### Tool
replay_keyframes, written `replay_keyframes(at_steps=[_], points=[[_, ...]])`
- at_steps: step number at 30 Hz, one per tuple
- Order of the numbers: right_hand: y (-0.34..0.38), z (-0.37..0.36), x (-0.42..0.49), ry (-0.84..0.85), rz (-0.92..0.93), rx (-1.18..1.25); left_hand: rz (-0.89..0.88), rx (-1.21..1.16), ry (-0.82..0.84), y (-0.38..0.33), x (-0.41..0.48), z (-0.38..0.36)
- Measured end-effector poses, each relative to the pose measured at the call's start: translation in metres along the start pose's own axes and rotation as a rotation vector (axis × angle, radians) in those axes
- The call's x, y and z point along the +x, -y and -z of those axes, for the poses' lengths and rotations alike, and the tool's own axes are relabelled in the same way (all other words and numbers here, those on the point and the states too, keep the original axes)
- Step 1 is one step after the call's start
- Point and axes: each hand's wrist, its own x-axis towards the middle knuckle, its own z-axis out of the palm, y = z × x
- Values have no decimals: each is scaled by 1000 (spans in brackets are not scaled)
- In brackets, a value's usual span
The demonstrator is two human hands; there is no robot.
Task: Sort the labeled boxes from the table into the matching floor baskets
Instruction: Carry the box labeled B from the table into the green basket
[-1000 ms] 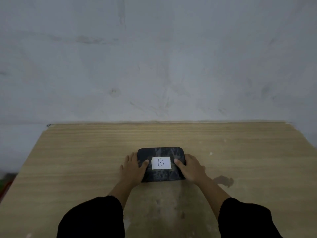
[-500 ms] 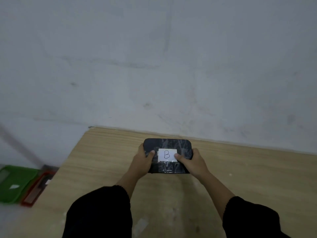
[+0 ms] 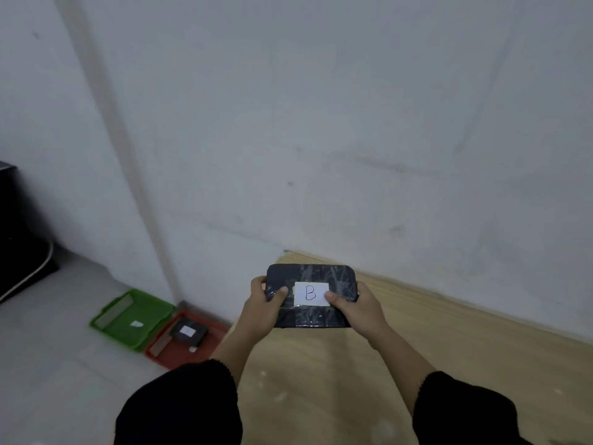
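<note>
Head view shows both hands, left hand (image 3: 261, 311) and right hand (image 3: 359, 311), closed in a grip on the B-labelled box (image 3: 311, 295); the person should keep it level, then carry toward the baskets at eight o'clock.

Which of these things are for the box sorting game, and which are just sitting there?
For the sorting:
- black box marked B, held by the left hand and right hand
- green basket
- red basket, another black box inside
- wooden table

Just there:
- dark object by the wall

Left hand (image 3: 260, 311), right hand (image 3: 361, 311) hold B box (image 3: 313, 295) above table (image 3: 433, 342); green basket (image 3: 128, 319), red basket (image 3: 179, 351) on floor.
</note>
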Motion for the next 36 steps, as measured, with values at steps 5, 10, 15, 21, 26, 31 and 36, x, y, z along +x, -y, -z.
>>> replay_keyframes(at_steps=[5, 10, 15, 21, 26, 31, 36], points=[[42, -110, -19, 56, 35, 34, 2, -26, -27, 26, -2, 117], [74, -205, -25, 96, 51, 28, 1, 11, -97, 49, 3, 214], [100, -283, -12, 148, 70, -2, 34, -58, -114, 76, 24, 287], [127, -375, 36, 184, 82, -10, 41, -34, -150, 102, 84, 361], [152, -453, 89, 215, 57, -5, 66, 42, -184, 113, 149, 425], [178, -517, 130, 199, 50, -12, 80, 59, -185, 124, 209, 480], [190, -576, 160, 178, 15, -25, 88, 42, -126, 148, 260, 527]])
